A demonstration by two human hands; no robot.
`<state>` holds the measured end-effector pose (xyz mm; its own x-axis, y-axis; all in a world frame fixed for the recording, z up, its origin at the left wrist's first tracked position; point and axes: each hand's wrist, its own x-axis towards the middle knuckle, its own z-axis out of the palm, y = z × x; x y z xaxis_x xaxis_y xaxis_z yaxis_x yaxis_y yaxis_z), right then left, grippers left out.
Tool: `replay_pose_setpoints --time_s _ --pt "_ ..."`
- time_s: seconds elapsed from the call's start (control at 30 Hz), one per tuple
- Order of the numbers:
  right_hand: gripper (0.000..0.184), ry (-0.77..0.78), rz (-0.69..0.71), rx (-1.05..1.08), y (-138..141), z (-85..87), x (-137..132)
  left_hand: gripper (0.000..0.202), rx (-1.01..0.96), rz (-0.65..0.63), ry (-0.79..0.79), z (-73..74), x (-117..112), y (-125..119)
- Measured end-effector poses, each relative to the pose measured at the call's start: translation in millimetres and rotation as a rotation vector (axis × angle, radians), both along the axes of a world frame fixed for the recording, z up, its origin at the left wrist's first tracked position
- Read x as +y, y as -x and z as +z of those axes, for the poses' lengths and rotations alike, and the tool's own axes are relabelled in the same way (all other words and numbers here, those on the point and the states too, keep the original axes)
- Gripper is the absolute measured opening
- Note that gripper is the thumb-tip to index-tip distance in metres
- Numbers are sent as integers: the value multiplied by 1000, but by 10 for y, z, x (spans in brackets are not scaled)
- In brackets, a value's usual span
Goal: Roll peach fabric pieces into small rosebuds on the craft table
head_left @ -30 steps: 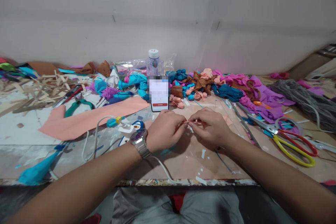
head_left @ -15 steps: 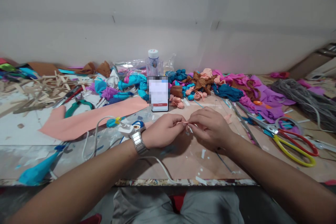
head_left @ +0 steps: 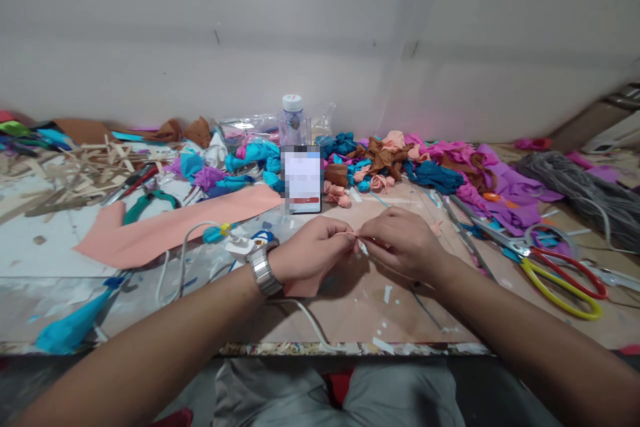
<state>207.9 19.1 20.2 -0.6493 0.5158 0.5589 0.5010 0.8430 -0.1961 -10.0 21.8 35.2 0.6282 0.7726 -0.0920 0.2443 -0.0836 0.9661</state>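
Pinching salmon paper (head_left: 303, 287) at fingertip width in left hand (head_left: 313, 250) and right hand (head_left: 403, 240), close together; spilling as a flap below the left one. Facing a phone (head_left: 306, 177) just beyond the grip; flanked by scissors (head_left: 527, 251) well right, long coral sheet (head_left: 180, 223) left.

Btl (head_left: 293, 121) behind phone (head_left: 306, 177), scissors (head_left: 563, 283) R of hands (head_left: 405, 247)

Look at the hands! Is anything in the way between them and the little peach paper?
No, nothing I can see. The left hand and right hand both pinch the little peach paper directly. The phone stands beyond them, not in between. What the hands cover is hidden.
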Motion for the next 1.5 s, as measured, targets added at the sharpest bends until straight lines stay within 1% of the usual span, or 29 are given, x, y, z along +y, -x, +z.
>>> replay_pose_setpoints --time_s 0.1,0.2,0.3,0.37,0.5,0.57,0.67,0.8,0.93,1.13,1.27,1.33,1.43,1.5 --pt "10 -18 23 -13 -11 13 5 35 11 -16 -15 25 5 3" --pt "12 -9 42 -23 -17 19 4 39 18 -19 -45 17 12 7" --pt "12 11 29 28 -3 7 -6 37 72 -13 -108 6 10 10" --pt "11 51 9 94 18 -12 -14 34 145 -4 -204 10 0 15" --pt "7 205 2 204 56 -47 -18 30 319 13 -503 32 -25 27" --pt "6 279 -4 244 64 -50 -14 30 379 4 -617 36 -30 27" --pt "6 344 -19 282 67 -37 -9 31 434 -6 -732 27 -26 19" --pt "4 386 -32 314 73 -16 -11 29 491 -25 -834 7 -23 8" --pt "6 432 -37 343 87 -9 -15 30 536 -52 -896 12 -32 8" --pt "12 483 -12 345 100 19 -32 32 549 -91 -925 47 -47 11" --pt "14 515 -6 335 104 34 -41 32 549 -97 -940 39 -50 8" --pt "13 527 -15 335 105 33 -39 33 532 -89 -927 30 -48 6" --pt "8 557 -42 358 104 30 -35 34 489 -65 -864 26 -39 7" --pt "6 649 -93 383 99 34 -38 34 484 -39 -823 34 -28 12"
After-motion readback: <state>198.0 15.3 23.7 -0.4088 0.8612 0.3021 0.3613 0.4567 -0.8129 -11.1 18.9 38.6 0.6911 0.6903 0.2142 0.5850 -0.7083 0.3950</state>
